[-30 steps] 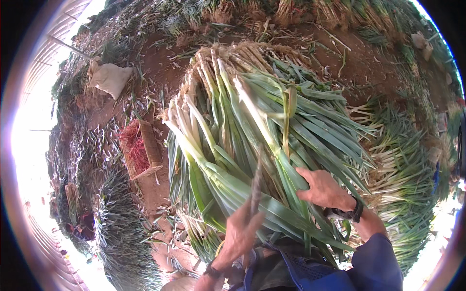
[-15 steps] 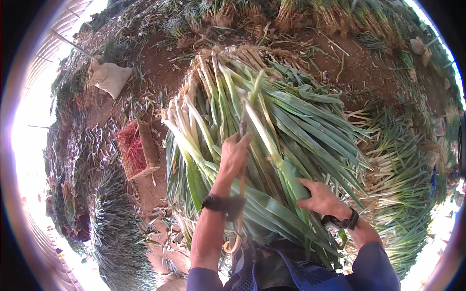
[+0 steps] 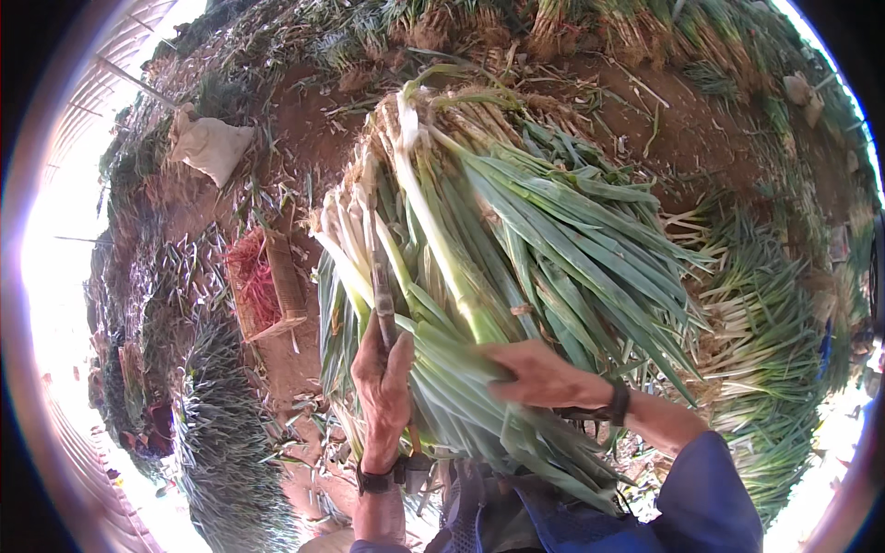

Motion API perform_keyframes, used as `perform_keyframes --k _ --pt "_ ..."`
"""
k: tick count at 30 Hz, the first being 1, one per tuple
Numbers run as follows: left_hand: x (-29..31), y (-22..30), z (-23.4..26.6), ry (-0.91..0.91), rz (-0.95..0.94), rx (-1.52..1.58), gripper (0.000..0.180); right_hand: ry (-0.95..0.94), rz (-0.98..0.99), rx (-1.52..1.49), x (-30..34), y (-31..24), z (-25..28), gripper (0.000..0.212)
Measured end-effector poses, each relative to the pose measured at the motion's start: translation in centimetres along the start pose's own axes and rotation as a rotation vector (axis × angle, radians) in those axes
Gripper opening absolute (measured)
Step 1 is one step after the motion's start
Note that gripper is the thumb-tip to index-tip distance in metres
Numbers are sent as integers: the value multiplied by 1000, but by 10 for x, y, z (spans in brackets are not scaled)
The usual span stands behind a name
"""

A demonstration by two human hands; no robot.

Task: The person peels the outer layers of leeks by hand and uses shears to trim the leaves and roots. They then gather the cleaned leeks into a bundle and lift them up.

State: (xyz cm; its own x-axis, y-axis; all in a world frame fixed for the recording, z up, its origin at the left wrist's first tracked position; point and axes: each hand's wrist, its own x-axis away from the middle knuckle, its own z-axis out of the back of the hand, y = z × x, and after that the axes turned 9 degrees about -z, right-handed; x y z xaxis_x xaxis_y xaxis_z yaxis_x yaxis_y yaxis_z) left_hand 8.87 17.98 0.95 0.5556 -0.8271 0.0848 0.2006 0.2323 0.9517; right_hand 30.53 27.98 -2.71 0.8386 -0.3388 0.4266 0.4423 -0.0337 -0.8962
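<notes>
A heap of leeks (image 3: 572, 240) lies in front of me, pale roots at the far end and green leaves fanning right and toward me. My left hand (image 3: 380, 387) is closed around a slim dark wand-like tool (image 3: 383, 300) that points away from me over the white stalks; its exact kind is unclear. Across the heap lies one thick leek (image 3: 429, 212), root end farthest away. My right hand (image 3: 539, 373) grips its green part, the fingertips blurred by motion. Loose green leaves hang below both hands toward my lap.
A wooden crate (image 3: 288, 286) with red strands stands to the left, and a pale sack (image 3: 210, 147) lies beyond it. More leeks (image 3: 747, 323) are piled on the right and dark green bundles (image 3: 226, 424) at left. Scraps litter the brown ground (image 3: 682, 124).
My left hand has moved left and nearer with the tool. The right hand has shifted left, and the thick leek's root end now lies farther away and to the left.
</notes>
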Motion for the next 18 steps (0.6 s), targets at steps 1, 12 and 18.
perform_keyframes --k 1,12,18 --pt "-1 -3 -1 1 3 5 45 -1 -5 3 -8 6 -7 70" --pt "-10 -29 -16 -144 67 -11 61 669 -130 1054 -159 19 177 61" --pt "-7 -22 -33 -200 91 -81 47 503 -400 1033 -214 62 198 71"
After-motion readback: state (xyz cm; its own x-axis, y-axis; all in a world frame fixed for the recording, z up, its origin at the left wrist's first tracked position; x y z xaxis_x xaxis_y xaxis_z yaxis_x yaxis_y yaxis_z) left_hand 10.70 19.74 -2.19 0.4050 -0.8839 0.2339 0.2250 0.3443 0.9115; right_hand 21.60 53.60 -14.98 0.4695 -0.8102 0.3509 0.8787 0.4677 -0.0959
